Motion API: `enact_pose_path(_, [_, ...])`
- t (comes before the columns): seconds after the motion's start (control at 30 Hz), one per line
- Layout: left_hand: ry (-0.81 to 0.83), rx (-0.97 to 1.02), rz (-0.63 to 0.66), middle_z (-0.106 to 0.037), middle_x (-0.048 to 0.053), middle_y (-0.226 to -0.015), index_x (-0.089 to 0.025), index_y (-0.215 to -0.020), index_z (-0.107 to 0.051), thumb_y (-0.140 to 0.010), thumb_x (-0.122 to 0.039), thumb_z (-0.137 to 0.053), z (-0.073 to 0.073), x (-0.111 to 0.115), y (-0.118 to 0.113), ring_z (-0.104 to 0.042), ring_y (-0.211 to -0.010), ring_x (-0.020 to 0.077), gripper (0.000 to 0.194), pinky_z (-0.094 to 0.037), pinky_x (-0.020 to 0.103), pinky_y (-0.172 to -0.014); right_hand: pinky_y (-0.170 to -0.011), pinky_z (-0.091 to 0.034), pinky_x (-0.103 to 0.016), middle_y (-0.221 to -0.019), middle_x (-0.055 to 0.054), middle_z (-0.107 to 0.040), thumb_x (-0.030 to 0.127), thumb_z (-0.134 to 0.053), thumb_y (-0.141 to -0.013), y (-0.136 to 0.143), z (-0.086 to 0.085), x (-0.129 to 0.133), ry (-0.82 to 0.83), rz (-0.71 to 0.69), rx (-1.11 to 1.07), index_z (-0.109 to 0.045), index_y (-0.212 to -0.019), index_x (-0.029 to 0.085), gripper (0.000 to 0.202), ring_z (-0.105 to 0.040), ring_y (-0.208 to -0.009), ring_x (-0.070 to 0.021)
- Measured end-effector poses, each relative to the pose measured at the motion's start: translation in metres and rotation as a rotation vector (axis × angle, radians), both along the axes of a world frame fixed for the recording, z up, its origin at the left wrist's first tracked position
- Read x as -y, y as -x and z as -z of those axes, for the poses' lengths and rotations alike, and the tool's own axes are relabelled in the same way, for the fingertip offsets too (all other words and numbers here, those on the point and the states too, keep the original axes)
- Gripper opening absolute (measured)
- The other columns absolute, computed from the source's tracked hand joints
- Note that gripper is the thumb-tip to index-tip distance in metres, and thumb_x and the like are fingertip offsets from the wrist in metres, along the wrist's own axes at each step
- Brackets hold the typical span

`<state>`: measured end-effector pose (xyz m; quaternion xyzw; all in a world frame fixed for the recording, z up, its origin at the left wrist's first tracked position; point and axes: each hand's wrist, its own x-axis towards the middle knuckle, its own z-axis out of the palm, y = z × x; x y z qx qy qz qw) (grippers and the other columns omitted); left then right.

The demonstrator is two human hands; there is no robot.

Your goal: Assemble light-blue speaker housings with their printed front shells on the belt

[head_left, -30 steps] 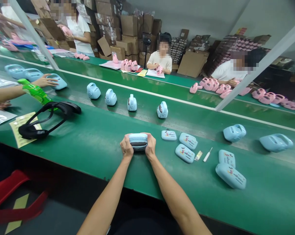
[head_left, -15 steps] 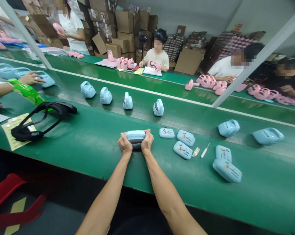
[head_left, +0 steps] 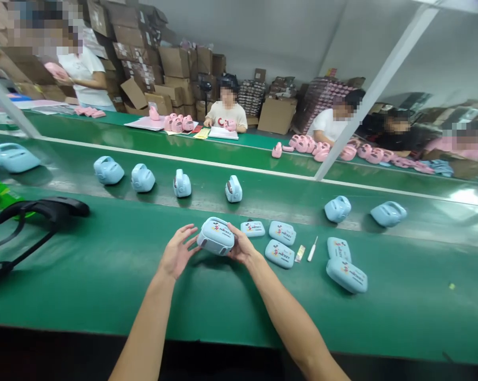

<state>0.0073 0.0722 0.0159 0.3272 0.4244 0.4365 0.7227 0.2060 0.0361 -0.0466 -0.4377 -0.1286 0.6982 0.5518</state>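
A light blue plastic case (head_left: pixel 216 236) with a mouse figure and "MICKEY" lettering on top is tilted above the green bench. My right hand (head_left: pixel 242 244) grips its right end, the thumb on the upper edge and the other fingers partly hidden behind it. Beside the left end, my left hand (head_left: pixel 178 251) is open with its fingers spread; whether the fingertips touch the case I cannot tell. Just right of my hands lie printed blue lids (head_left: pixel 282 233), a small sticker sheet (head_left: pixel 300 254) and a white-handled screwdriver (head_left: pixel 312 250).
Two more printed blue pieces (head_left: pixel 348 275) overlap farther right. Blue handled shells (head_left: pixel 143 178) stand in a row along the belt (head_left: pixel 199 203). A black headset (head_left: pixel 52 211) and green bottle (head_left: pixel 1 193) are at left. Co-workers sit across with pink shells (head_left: pixel 302 143).
The case has turned so its printed top faces me. My left hand has loosened from its left end and spread its fingers. The view has swung to the right.
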Motion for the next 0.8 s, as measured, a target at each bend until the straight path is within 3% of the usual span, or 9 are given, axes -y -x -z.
enact_pose_path(0.1, [-0.064,-0.143,-0.139,-0.069,0.007,-0.109,-0.020,-0.093,-0.067,-0.069,-0.031,-0.076,0.020,-0.001,0.002,-0.070,-0.099,0.0235,0.028,-0.058,0.039,-0.089,-0.064,-0.060,-0.036,-0.086,-0.006,-0.075,0.047,-0.072,-0.081,-0.035,-0.006,-0.009,-0.095,0.081,0.066,-0.063,-0.103,0.018,0.037,-0.074,-0.077,-0.0229])
enact_pose_path(0.23, [-0.280,-0.525,-0.245,-0.069,0.007,-0.099,-0.020,-0.093,-0.066,-0.065,-0.037,-0.070,0.059,0.000,0.001,-0.071,-0.093,0.0268,0.033,-0.054,0.047,-0.099,-0.070,-0.058,-0.033,-0.091,-0.002,-0.072,0.046,-0.079,-0.069,-0.105,-0.023,-0.035,-0.257,0.455,0.689,-0.057,-0.104,0.023,0.047,-0.069,-0.084,-0.0218])
enact_pose_path(0.33, [-0.504,-0.778,-0.209,-0.070,0.009,-0.098,-0.022,-0.099,-0.068,-0.065,-0.042,-0.063,0.075,0.002,0.001,-0.072,-0.086,0.0279,0.039,-0.056,0.047,-0.094,-0.083,-0.053,-0.031,-0.098,-0.001,-0.068,0.041,-0.083,-0.060,-0.157,-0.033,-0.054,-0.204,0.631,0.961,-0.053,-0.099,0.025,0.051,-0.063,-0.099,-0.0220])
enact_pose_path(0.47, [-0.560,-0.901,-0.177,-0.072,0.009,-0.098,-0.023,-0.104,-0.069,-0.068,-0.049,-0.059,0.084,-0.005,0.005,-0.073,-0.084,0.0293,0.045,-0.057,0.046,-0.088,-0.090,-0.048,-0.032,-0.100,-0.002,-0.066,0.036,-0.082,-0.057,-0.203,-0.030,-0.064,-0.065,0.671,1.217,-0.051,-0.090,0.024,0.047,-0.059,-0.105,-0.0233])
enact_pose_path(0.6, [-0.541,-0.891,-0.163,-0.073,0.010,-0.101,-0.022,-0.101,-0.069,-0.067,-0.052,-0.058,0.089,-0.013,0.008,-0.073,-0.086,0.0307,0.047,-0.057,0.047,-0.090,-0.087,-0.049,-0.031,-0.099,-0.002,-0.068,0.038,-0.081,-0.064,-0.228,-0.024,-0.061,-0.015,0.564,1.369,-0.057,-0.095,0.023,0.042,-0.063,-0.096,-0.0209])
enact_pose_path(0.7, [-0.548,-0.890,-0.144,-0.072,0.010,-0.100,-0.022,-0.093,-0.070,-0.065,-0.052,-0.059,0.087,-0.010,0.007,-0.072,-0.084,0.0302,0.042,-0.056,0.047,-0.091,-0.089,-0.049,-0.029,-0.105,-0.002,-0.070,0.038,-0.077,-0.074,-0.249,-0.031,-0.049,-0.023,0.510,1.448,-0.063,-0.099,0.023,0.032,-0.065,-0.097,-0.0189])
enact_pose_path(0.8, [-0.570,-0.884,-0.157,-0.071,0.010,-0.098,-0.023,-0.086,-0.069,-0.066,-0.051,-0.057,0.083,-0.006,0.004,-0.072,-0.082,0.0290,0.037,-0.056,0.046,-0.092,-0.101,-0.046,-0.034,-0.124,-0.010,-0.065,0.033,-0.070,-0.082,-0.283,-0.047,-0.020,0.060,0.607,1.533,-0.065,-0.113,0.021,0.033,-0.061,-0.114,-0.0225])
